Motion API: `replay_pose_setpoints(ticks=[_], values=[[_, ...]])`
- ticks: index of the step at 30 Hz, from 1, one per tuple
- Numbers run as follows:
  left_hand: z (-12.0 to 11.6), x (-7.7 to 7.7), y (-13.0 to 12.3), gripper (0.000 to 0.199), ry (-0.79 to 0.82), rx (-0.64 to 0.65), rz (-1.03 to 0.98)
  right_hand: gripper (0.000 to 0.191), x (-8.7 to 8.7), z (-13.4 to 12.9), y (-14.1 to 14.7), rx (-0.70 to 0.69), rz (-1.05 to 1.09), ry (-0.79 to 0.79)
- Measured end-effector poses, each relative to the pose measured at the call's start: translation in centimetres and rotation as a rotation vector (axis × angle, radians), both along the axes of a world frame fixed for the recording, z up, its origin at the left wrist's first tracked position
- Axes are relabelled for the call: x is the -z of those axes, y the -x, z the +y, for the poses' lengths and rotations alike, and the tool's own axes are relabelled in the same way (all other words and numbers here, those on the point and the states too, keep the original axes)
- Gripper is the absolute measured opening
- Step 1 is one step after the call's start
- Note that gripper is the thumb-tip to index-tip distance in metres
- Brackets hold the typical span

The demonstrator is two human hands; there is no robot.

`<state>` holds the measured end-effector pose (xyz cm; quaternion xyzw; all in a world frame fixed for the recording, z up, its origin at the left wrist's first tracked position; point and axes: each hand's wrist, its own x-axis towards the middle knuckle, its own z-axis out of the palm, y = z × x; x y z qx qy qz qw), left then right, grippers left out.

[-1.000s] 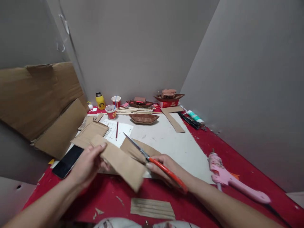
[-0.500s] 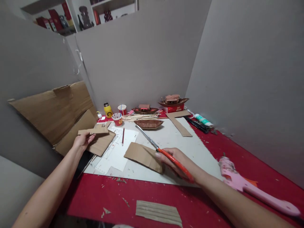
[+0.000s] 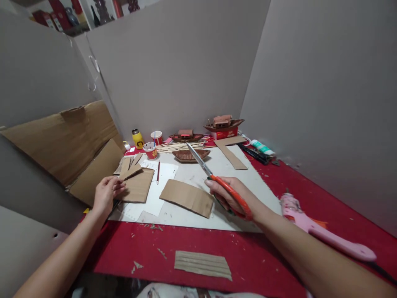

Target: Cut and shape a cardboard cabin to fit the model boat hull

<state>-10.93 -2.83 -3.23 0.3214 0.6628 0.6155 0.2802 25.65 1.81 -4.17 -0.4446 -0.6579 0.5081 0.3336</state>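
Observation:
Orange-handled scissors (image 3: 228, 188) are in my right hand (image 3: 231, 194), their closed blades aimed up and left over the white board (image 3: 242, 182). My left hand (image 3: 108, 192) is pinched on a narrow cardboard strip (image 3: 132, 171) at the board's left side. Under and beside that strip are more cut strips and a square cardboard piece (image 3: 139, 188). Between the hands lies a curved rectangular cardboard piece (image 3: 186, 196). Beyond it sits a small brown boat hull (image 3: 190, 155). A pencil (image 3: 158, 173) rests on the drawn paper (image 3: 166, 171).
Large cardboard sheets (image 3: 68, 140) lean at the left. Cups (image 3: 150, 151), a yellow bottle (image 3: 137, 139), thin sticks (image 3: 173, 146) and two model boats (image 3: 223, 122) stand behind. A pink glue gun (image 3: 325, 234) lies right; a ridged cardboard piece (image 3: 203, 265) is in front.
The strip in my left hand has turned from nearly level to slanting up to the right. The square piece beneath has shifted and turned. The view has moved slightly, and the scissors remain in my right hand.

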Motion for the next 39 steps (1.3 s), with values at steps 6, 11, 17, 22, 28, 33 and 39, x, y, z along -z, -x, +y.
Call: replay_pose_setpoints(ticks=[6, 11, 17, 22, 28, 33, 39], values=[[0.2, 0.0, -6.7, 0.029, 0.036, 0.465, 0.381, 0.052, -1.2, 1.5, -1.7, 0.047, -0.519, -0.221], [4.4, 0.7, -9.3, 0.055, 0.119, 0.63, 0.591, 0.044, -1.0, 3.3, -3.5, 0.105, -0.994, -0.313], [7.7, 1.3, -9.9, 0.063, 0.165, 0.828, 0.659, 0.037, -0.4, 4.3, -4.4, 0.099, -1.099, -0.268], [8.0, 1.9, -10.1, 0.059, 0.135, 0.943, 0.617, 0.032, 0.3, 4.5, -4.5, 0.075, -1.097, -0.263], [7.3, 1.8, -10.1, 0.044, 0.095, 0.985, 0.448, 0.027, 1.2, 5.2, -4.7, 0.122, -0.992, -0.244], [6.3, -0.2, -9.9, 0.045, 0.137, 1.056, 0.157, 0.029, 0.3, 4.8, -4.1, 0.121, -0.795, -0.266], [5.1, -1.3, -11.3, 0.054, 0.143, 1.222, -0.205, 0.044, 0.3, 1.5, -0.8, -0.19, 0.068, 0.007]])
